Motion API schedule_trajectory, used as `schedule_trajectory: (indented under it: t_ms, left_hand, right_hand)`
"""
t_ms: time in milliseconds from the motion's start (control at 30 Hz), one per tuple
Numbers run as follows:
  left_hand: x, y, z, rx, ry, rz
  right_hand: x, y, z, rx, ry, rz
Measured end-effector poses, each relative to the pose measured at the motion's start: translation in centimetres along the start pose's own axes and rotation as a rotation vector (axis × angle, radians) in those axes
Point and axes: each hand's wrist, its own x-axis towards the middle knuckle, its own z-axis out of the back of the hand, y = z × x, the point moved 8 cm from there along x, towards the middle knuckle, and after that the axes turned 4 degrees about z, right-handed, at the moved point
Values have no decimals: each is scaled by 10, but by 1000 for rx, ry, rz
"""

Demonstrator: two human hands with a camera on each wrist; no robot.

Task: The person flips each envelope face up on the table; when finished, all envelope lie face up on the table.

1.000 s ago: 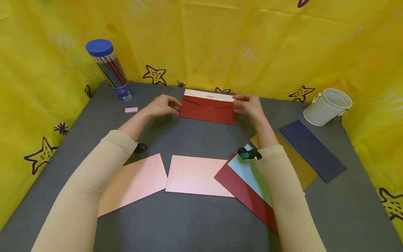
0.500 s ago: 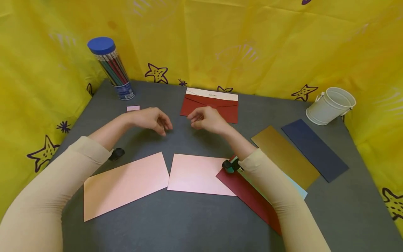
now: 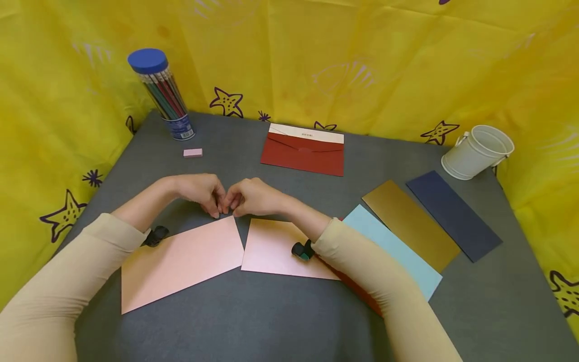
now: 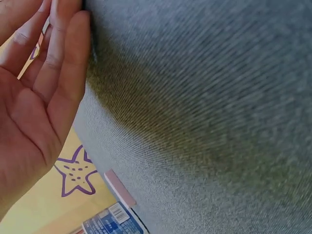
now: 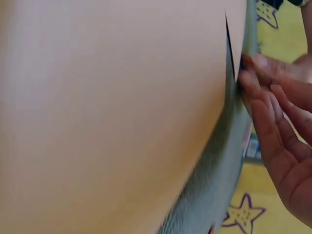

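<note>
Head cam, from my remote seat: a person's two bare hands meet, fingertips close together, over a grey table (image 3: 280, 322). L hand (image 3: 201, 193) and R hand (image 3: 255, 197) both have loosely bent, relaxed fingers w/ nothing gripped that I can see. They're at the far R corner of the L pink card (image 3: 183, 266); whether fingertips touch it, I can't tell. That card lies flat, slanted, toward the table's L edge. Just to its R, approx. mid-table, lies a 2nd pink card (image 3: 271, 251), partly under the R forearm. Further toward the table's R edge: a red card (image 3: 359, 294), mostly hidden by the R sleeve (image 3: 384, 286), then light-blue (image 3: 398, 251), gold (image 3: 411, 223) and navy (image 3: 452, 213) cards. Along the far edge: pencil tub (image 3: 160, 95) by the far L corner, small pink block (image 3: 192, 153) near it, red envelope (image 3: 300, 157) w/ white band approx. mid-edge, white bucket (image 3: 470, 156) by the far R corner. Yellow cloth (image 3: 384, 40) hangs behind.
</note>
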Motion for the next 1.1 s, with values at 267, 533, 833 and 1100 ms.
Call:
schedule_trajectory:
  t_ms: [267,533,833,1100]
  left_hand:
    - [0,-4,-2,-10,-21,-43]
    - [0,-1,-3,-16,-29,-22]
    - [-5,3,-7,45,-54,14]
    - [-5,4,-7,70,-34,4]
  right_hand:
    - [2,6,-26,-239,71,-12]
    - [-1,6,-36,-371,105,-59]
    - [-3,4,-35,-421,67,-91]
    - [-2,3,-35,-388,73,-81]
